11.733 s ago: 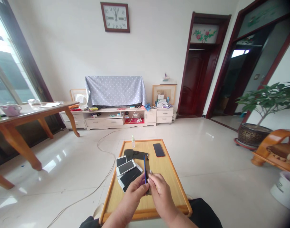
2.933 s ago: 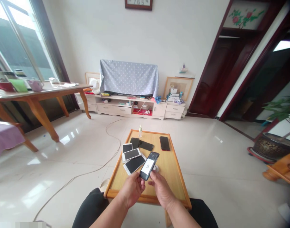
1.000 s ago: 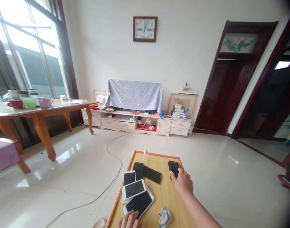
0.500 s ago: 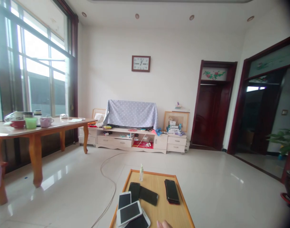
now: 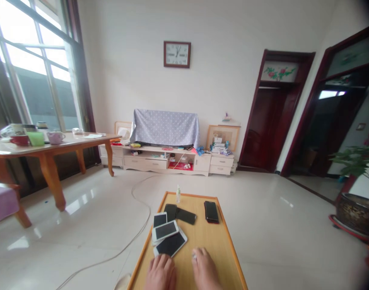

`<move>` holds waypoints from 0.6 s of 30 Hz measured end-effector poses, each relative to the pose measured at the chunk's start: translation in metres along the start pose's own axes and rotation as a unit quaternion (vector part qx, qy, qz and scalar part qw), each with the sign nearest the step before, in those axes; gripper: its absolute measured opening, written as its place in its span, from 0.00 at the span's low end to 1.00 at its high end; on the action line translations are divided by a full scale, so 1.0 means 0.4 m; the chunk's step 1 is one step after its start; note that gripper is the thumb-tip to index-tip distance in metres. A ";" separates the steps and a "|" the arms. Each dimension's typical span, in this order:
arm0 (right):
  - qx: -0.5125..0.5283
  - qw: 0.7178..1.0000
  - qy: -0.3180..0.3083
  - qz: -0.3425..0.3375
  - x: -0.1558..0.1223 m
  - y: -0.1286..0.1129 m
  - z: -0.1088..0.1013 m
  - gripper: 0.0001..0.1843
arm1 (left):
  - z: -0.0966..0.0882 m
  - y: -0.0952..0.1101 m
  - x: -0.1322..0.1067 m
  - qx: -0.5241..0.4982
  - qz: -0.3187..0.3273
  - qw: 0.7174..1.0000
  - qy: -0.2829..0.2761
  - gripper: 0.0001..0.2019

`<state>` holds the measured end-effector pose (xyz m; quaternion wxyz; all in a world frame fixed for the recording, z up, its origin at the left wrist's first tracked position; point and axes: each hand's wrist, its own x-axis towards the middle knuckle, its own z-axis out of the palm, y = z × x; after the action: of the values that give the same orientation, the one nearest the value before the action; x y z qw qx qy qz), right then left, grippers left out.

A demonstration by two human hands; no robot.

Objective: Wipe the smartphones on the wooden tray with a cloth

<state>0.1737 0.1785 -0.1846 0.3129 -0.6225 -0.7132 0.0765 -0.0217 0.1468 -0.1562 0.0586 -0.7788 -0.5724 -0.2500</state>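
Note:
My left hand (image 5: 161, 272) is at the near end of a small wooden table (image 5: 220, 241), fingers curled down and close together. It meets the near edge of a large white phone (image 5: 171, 244); whether it touches the phone or holds anything is hidden. My right hand (image 5: 205, 269) lies to its right, thumb and fingers closed, with a small pale bit at the tips that I cannot make out. Another white phone (image 5: 165, 231) overlaps the large one, beside a smaller white phone (image 5: 159, 219). Behind them are a black phone (image 5: 186, 216) and another dark phone (image 5: 171, 211).
Stacked dark phones (image 5: 211, 211) sit at the table's far right, a small clear bottle (image 5: 178, 195) at its far edge. A cable (image 5: 142, 225) crosses the floor to the left. A dining table (image 5: 72, 145) with cups stands left, a potted plant (image 5: 356, 213) right.
My left hand has come into view beside the white phones. My right hand shows more fully. The view has tilted down, while the phones keep their places on the table.

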 end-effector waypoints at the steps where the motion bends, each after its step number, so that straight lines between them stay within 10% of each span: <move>1: -0.008 1.000 -0.001 0.009 -0.005 0.004 -0.002 0.11 | 0.003 -0.001 -0.002 -0.014 -0.004 1.000 -0.008 0.08; 18: -0.069 0.993 -0.078 0.049 -0.024 0.049 0.002 0.07 | 0.027 -0.075 0.039 -0.003 -0.221 0.970 -0.100 0.25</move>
<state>0.1902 0.1739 -0.1983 0.2085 -0.6689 -0.7078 0.0900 -0.0424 0.1745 -0.1643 -0.0582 -0.6542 -0.7325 -0.1791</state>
